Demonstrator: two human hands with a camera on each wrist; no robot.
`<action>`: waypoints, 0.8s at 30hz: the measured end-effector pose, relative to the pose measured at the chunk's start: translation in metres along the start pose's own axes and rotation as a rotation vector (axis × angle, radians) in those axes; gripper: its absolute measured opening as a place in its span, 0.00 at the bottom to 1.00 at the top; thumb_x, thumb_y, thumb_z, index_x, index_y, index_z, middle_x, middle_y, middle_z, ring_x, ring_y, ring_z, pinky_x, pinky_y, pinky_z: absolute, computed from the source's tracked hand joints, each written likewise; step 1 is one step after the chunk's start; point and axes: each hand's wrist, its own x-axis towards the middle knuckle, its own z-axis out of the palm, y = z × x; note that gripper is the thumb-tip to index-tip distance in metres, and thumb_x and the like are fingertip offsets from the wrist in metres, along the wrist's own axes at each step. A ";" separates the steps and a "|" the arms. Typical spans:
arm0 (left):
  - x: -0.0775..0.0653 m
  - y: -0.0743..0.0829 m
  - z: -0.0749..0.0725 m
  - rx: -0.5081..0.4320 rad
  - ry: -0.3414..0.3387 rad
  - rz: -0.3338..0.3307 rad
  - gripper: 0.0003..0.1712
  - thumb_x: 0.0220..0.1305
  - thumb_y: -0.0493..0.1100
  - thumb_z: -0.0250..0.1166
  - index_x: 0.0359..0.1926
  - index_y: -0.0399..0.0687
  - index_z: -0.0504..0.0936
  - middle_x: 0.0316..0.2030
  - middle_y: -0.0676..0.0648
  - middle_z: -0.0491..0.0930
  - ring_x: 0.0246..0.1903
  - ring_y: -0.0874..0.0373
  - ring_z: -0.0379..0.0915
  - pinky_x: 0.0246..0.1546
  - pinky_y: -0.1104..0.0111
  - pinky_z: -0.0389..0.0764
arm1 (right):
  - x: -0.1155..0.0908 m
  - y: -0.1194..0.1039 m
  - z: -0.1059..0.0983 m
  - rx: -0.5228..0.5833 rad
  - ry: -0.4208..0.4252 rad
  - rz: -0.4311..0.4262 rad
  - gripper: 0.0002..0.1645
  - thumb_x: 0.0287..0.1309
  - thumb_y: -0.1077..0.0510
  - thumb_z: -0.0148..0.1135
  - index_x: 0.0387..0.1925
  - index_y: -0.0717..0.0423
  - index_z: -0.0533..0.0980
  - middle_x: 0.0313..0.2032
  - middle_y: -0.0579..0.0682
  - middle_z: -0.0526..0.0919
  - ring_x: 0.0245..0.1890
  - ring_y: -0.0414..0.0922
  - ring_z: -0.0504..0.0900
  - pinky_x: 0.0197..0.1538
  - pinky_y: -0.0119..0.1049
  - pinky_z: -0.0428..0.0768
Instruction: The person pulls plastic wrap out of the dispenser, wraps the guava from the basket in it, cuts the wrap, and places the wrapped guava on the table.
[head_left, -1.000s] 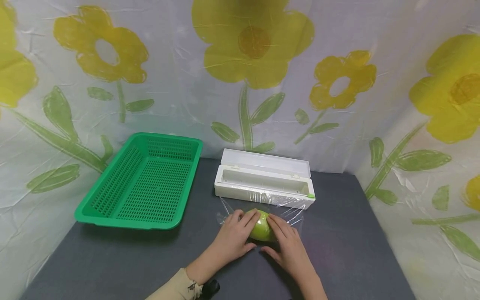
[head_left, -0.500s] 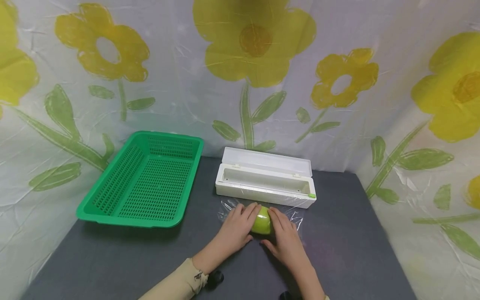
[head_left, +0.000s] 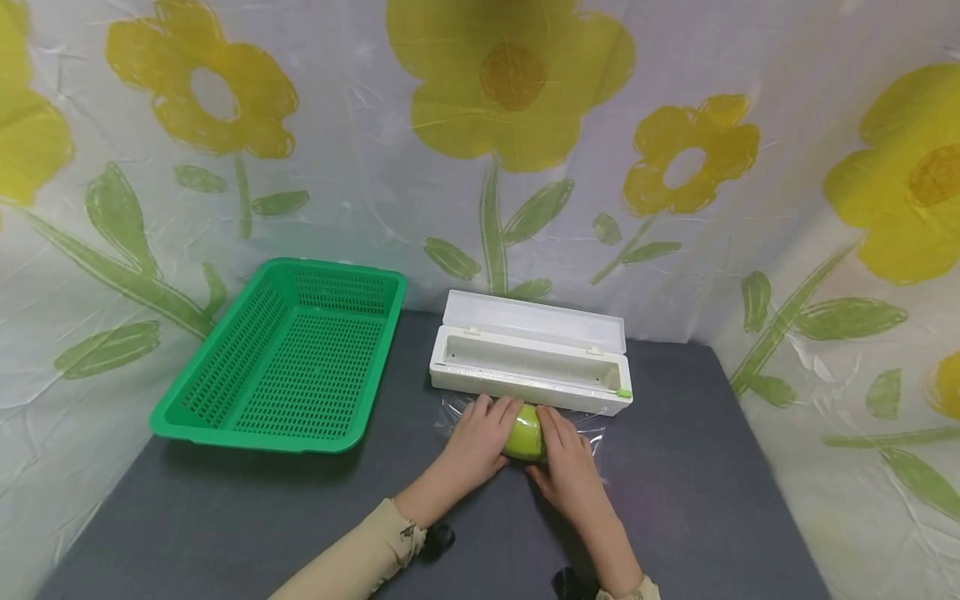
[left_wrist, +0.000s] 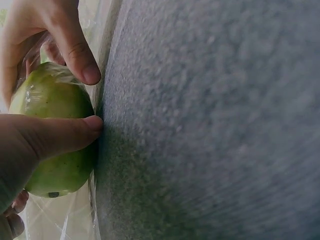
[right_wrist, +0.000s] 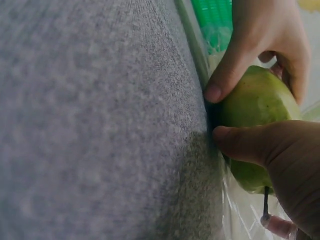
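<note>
On the dark grey tabletop (head_left: 697,508), just in front of an open-lidded white box (head_left: 525,387), a green pear (head_left: 526,436) is lying with clear film (head_left: 596,437) clinging to it and spreading out on both sides. The left hand (head_left: 476,440) and the right hand (head_left: 570,461) are gripping its opposite ends with curled fingers and thumbs, while a green basket (head_left: 251,443) is sitting off to the left.

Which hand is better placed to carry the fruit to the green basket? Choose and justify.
Likely the left hand: like the right hand, it grips the fruit, but lies nearer the green basket.
</note>
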 end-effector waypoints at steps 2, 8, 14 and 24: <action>0.003 -0.001 0.002 0.000 0.005 -0.003 0.58 0.40 0.54 0.91 0.71 0.43 0.73 0.59 0.47 0.79 0.48 0.51 0.71 0.47 0.61 0.78 | 0.002 0.001 0.001 -0.004 -0.008 0.011 0.62 0.39 0.61 0.90 0.74 0.67 0.66 0.68 0.65 0.75 0.65 0.64 0.77 0.54 0.66 0.80; 0.006 0.000 0.001 -0.022 -0.020 -0.017 0.56 0.42 0.53 0.90 0.70 0.42 0.73 0.58 0.46 0.79 0.48 0.51 0.70 0.46 0.60 0.78 | 0.004 0.001 0.004 -0.021 -0.036 0.055 0.63 0.42 0.60 0.89 0.76 0.66 0.62 0.69 0.65 0.74 0.66 0.64 0.73 0.56 0.66 0.76; 0.008 0.002 -0.003 -0.019 -0.071 -0.038 0.55 0.44 0.53 0.89 0.71 0.41 0.73 0.60 0.45 0.79 0.49 0.51 0.70 0.48 0.61 0.77 | 0.003 -0.011 0.003 -0.007 0.099 -0.034 0.66 0.33 0.65 0.91 0.74 0.72 0.64 0.68 0.70 0.73 0.68 0.65 0.73 0.61 0.68 0.73; 0.010 0.000 -0.003 -0.029 -0.056 -0.020 0.53 0.47 0.53 0.88 0.70 0.41 0.73 0.59 0.44 0.79 0.48 0.50 0.71 0.48 0.59 0.81 | 0.004 -0.020 0.016 -0.023 0.089 -0.077 0.63 0.39 0.66 0.85 0.74 0.77 0.60 0.71 0.74 0.69 0.72 0.69 0.69 0.68 0.68 0.71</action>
